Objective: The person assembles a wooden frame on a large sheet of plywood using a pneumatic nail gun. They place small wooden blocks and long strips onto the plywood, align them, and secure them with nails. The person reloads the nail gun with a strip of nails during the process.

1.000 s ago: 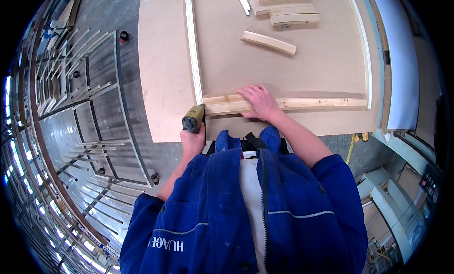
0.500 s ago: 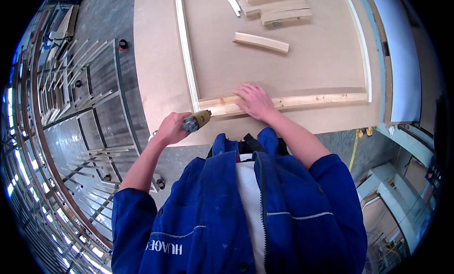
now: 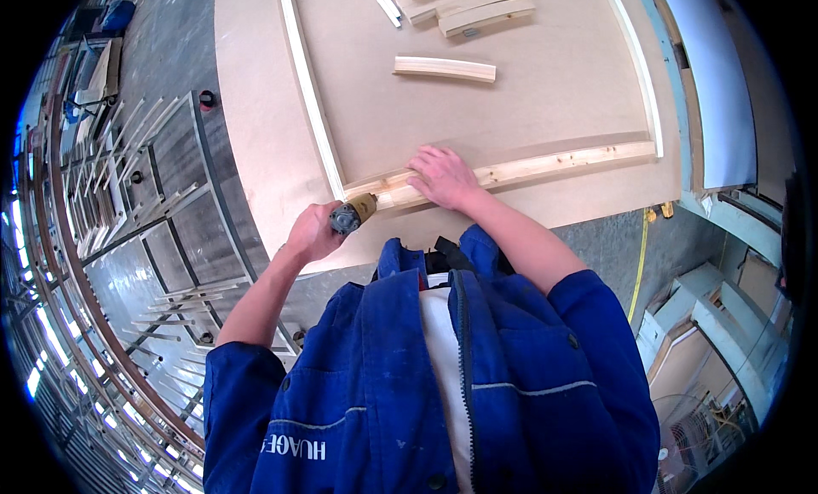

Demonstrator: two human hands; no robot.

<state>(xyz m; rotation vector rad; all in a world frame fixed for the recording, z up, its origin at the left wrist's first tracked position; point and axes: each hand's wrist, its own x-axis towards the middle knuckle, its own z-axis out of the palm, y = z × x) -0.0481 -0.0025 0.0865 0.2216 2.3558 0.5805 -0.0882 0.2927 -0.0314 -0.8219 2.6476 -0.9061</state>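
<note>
My left hand (image 3: 315, 231) is closed around the handle of a yellow and grey nail gun (image 3: 354, 213). The tool's nose is at the left end of a long wooden rail (image 3: 545, 163), where the rail meets an upright pale strip (image 3: 308, 102). My right hand (image 3: 443, 179) lies across the rail, its fingers bent over the far edge. Under and left of those fingers, a short wooden piece (image 3: 388, 180) runs along the rail's far side. The tool hides part of the corner joint.
A large brown board (image 3: 358, 110) lies beneath the frame. On it rest a loose wooden block (image 3: 445, 69), several stacked blocks (image 3: 486, 15) and thin white strips (image 3: 388, 6). Another pale strip (image 3: 635, 68) forms the right side. A metal rack (image 3: 209, 161) stands left.
The view has shifted slightly, so the board appears farther left and higher. The nail gun has turned more upright and sits closer over the rail's left corner. My right hand keeps its place on the rail.
</note>
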